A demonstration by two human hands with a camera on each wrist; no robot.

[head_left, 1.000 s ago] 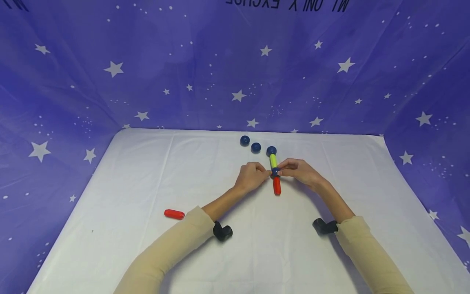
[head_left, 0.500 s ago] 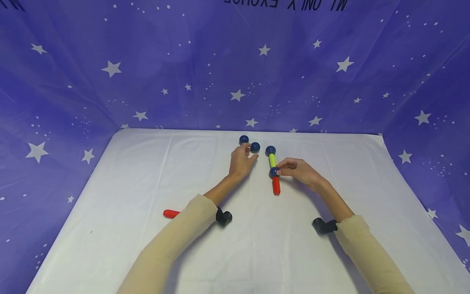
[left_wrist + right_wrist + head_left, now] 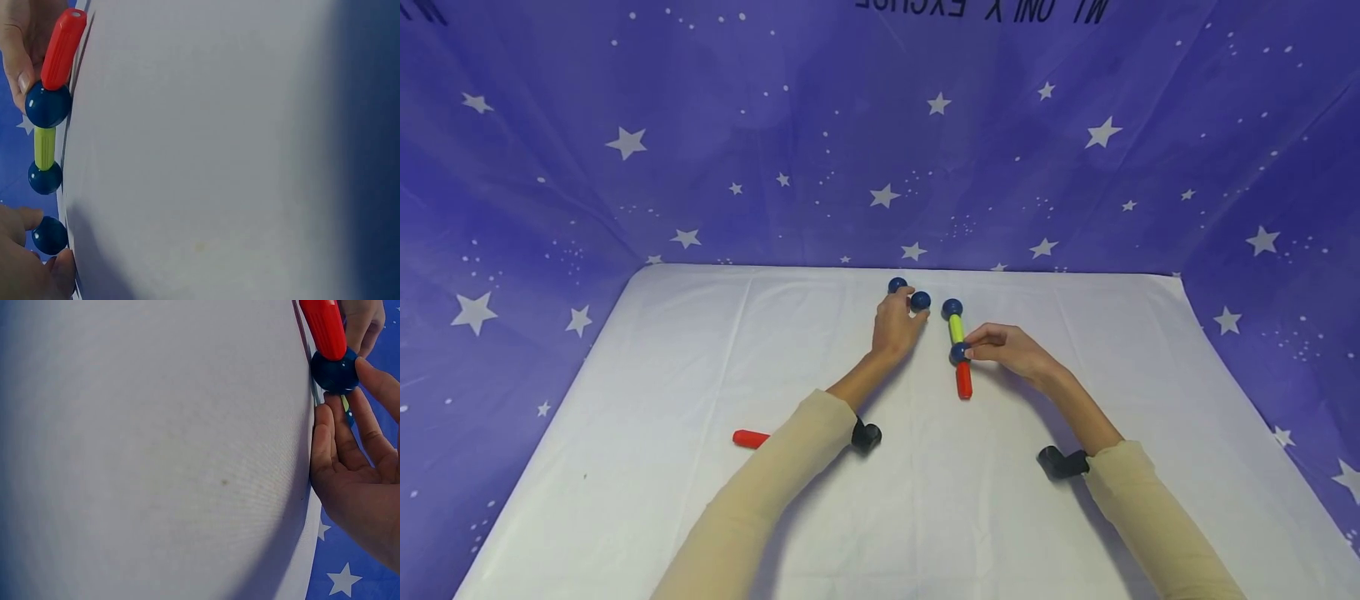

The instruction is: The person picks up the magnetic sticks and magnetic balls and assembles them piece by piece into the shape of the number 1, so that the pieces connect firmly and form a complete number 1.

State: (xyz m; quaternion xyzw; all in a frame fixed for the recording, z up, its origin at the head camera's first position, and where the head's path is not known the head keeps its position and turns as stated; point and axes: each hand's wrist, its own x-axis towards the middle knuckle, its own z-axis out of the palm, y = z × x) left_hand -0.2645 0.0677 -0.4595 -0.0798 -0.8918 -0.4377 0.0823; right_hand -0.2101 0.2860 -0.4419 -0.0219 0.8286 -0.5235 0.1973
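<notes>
Right of the table's middle lies a joined row: a blue ball (image 3: 952, 308) at the far end, a yellow-green rod (image 3: 956, 328), a second blue ball (image 3: 958, 353) and a red rod (image 3: 964, 381). My right hand (image 3: 1015, 350) pinches the row's second ball between thumb and fingers, as the right wrist view also shows. Left of the row, my left hand (image 3: 895, 327) has thumb and finger on either side of a loose blue ball (image 3: 50, 235), pinching it. Just behind those fingers sits another loose blue ball (image 3: 897, 284), partly covered.
A loose red rod (image 3: 749, 438) lies at the left, partly hidden by the left sleeve (image 3: 790, 458). White cloth covers the table (image 3: 662, 350). A purple star-printed sheet (image 3: 820, 150) hangs behind and at the sides. Black wrist cameras (image 3: 1063, 462) sit on both forearms.
My left hand has left the row's second ball, moved away and to the left, and taken hold of a loose blue ball. The right hand and the row have stayed put.
</notes>
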